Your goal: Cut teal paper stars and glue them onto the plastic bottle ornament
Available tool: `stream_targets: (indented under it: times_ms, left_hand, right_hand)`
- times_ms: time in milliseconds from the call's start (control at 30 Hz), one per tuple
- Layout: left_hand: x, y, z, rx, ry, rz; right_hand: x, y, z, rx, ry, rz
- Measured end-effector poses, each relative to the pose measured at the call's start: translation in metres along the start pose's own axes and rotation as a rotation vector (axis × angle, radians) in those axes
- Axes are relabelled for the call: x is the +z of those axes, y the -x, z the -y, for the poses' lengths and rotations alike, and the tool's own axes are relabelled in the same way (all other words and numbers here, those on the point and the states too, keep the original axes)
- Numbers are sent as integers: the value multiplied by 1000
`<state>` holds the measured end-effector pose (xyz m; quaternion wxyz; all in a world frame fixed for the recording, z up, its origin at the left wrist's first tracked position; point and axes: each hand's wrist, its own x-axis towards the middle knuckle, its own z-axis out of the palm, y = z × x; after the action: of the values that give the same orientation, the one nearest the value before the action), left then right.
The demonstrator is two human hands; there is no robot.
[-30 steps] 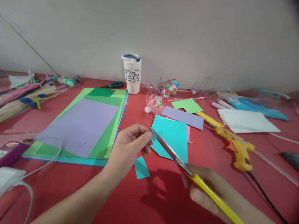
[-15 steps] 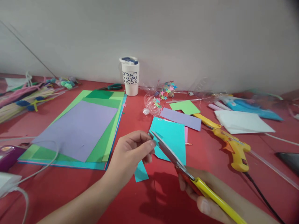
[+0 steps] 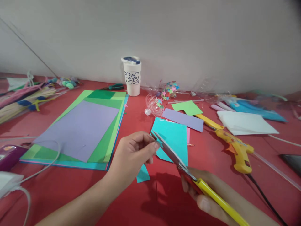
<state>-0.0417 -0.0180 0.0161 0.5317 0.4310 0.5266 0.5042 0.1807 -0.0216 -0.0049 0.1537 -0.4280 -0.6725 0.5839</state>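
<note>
Pinched between the thumb and fingers of my left hand (image 3: 133,153) is a small piece of turquoise paper (image 3: 161,143), mostly hidden by the fingertips. My right hand (image 3: 211,191) grips scissors (image 3: 172,154) with yellow and red handles, pointing up and to the left. The blade tips are slightly apart, right by the piece at my left fingertips. Beyond the blades a larger turquoise sheet (image 3: 177,135) lies on the red table. Under my left hand lies a turquoise strip (image 3: 143,174), partly covered.
Stacked coloured paper (image 3: 80,128) lies left, near a white tumbler (image 3: 133,77). On the right are a yellow glue gun (image 3: 242,153) with its cord, a yellow cutter (image 3: 209,121), a purple strip (image 3: 183,119) and white paper (image 3: 246,122). Star confetti (image 3: 170,91) sits behind.
The whole view has shifted slightly. My hands, the paper piece and the scissors keep nearly the same positions relative to each other.
</note>
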Motion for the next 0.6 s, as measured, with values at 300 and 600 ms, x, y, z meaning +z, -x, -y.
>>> stream_targets:
  times_ms: [300, 600]
  left_hand:
    - [7, 1, 8, -7, 116, -31]
    - [9, 3, 10, -12, 179, -36]
  right_hand:
    - [6, 2, 12, -22, 28, -46]
    - [14, 5, 13, 101, -59, -25]
